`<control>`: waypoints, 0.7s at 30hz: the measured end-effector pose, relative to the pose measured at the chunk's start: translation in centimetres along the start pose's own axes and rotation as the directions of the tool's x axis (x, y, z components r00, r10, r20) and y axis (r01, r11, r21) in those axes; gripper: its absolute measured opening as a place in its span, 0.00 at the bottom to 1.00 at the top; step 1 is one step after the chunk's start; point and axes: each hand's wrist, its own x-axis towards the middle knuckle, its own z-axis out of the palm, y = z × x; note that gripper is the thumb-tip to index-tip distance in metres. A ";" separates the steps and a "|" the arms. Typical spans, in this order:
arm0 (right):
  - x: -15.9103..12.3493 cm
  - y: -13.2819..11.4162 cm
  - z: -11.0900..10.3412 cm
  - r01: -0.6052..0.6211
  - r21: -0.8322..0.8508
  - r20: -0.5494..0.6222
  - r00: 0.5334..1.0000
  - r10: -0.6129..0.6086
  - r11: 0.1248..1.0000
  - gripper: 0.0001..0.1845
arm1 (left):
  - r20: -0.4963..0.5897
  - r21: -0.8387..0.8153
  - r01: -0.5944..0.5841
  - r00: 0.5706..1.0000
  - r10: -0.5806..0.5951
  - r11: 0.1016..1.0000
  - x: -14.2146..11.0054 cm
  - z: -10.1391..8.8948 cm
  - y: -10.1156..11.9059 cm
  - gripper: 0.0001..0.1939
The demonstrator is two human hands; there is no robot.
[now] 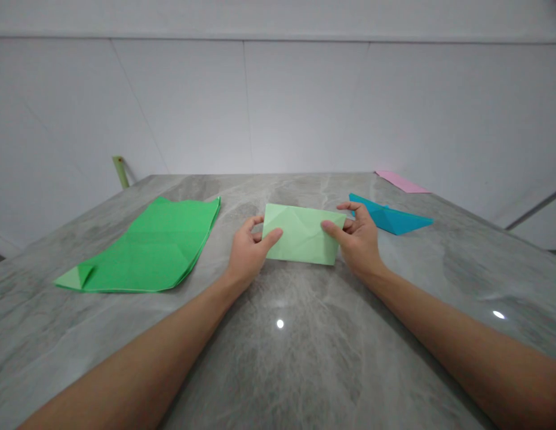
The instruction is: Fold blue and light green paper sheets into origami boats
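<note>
A pale green folded paper (pixel 300 234) is held up slightly above the grey marble countertop (pixel 304 340). My left hand (pixel 249 252) pinches its left end, thumb on top. My right hand (pixel 357 240) grips its right end the same way, with the fingers curling behind the paper. To the left lies a larger green paper sheet (pixel 147 248), creased and with a folded corner at its lower left. On the right sits a blue folded paper boat shape (pixel 391 217), just beyond my right fingers and apart from them.
A flat pink paper (pixel 401 181) lies at the far right corner of the countertop. White panelled walls rise behind the counter. A short pale green stick (pixel 120 171) leans at the back left edge. Ceiling lights reflect on the polished stone near my forearms.
</note>
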 end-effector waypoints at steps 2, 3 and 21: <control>-0.1 0.0 0.0 0.004 -0.045 0.037 0.999 -0.002 0.999 0.26 | 0.047 0.025 -0.024 0.999 0.023 0.999 0.2 -0.3 -0.3 0.18; -0.1 0.0 0.0 0.007 -0.066 0.044 0.999 -0.004 0.998 0.24 | 0.060 0.032 -0.040 0.997 0.038 0.999 0.3 -0.3 -0.4 0.16; -0.1 -0.3 0.7 0.015 -0.328 0.004 1.000 -0.014 0.945 0.12 | -0.030 0.270 -0.069 0.996 0.081 0.960 0.2 -0.4 -0.3 0.14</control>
